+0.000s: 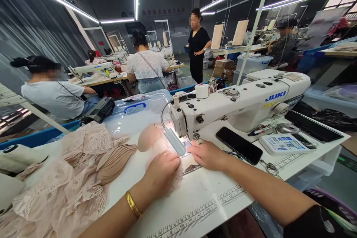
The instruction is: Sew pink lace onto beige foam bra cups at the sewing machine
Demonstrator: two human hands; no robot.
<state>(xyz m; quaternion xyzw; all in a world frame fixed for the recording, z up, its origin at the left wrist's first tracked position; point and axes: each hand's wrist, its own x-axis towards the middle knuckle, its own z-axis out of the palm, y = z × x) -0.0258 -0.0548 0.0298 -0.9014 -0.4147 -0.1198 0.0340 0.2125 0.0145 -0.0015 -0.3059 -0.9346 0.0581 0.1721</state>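
Note:
My left hand [164,173], with a ring and a gold bracelet on that arm, is closed on sheer pale pink lace fabric [176,183] just in front of the sewing machine's needle area. A beige moulded bra cup [149,137] lies beyond it, joined to or resting on the sheer fabric. My right hand [208,155] is at the other side of the needle, its fingers pinched together close to the presser foot; what they hold is hidden. The white JUKI sewing machine [245,106] has a small lit lamp [175,142] that partly covers the stitching spot.
Lace garment pieces [61,178] and stacked beige cups [115,163] lie on the left. Thread cones [23,156] stand at the left edge. A black phone [239,145], a white-and-blue box [283,144] and small scissors [270,168] lie on the right. Co-workers are farther back.

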